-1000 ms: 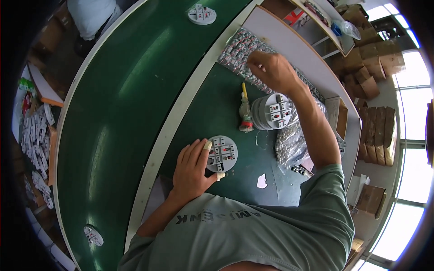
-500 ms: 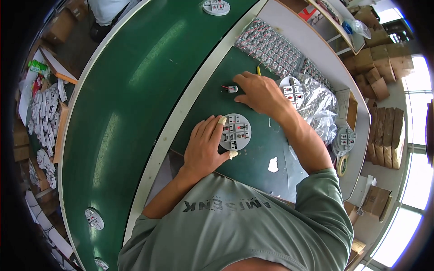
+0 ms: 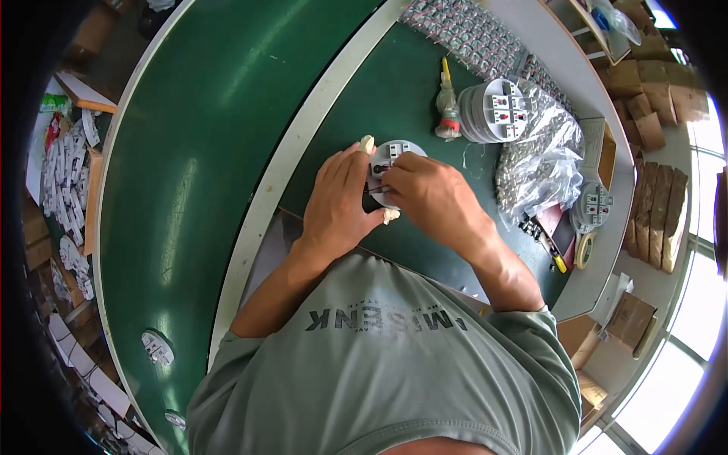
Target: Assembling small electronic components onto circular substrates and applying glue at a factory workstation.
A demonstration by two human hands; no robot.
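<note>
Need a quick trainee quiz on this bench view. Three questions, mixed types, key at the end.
1. Multiple choice. What lies just left of the disc stack?
A) tape roll
B) yellow-ended tool
C) cardboard box

2. True or false. The left hand and right hand are at different discs.

3. Fill in. The clear plastic bag lies to the ____ of the stack in the picture.

Key: 1 B; 2 false, both are at one grey disc; 3 right.
</note>
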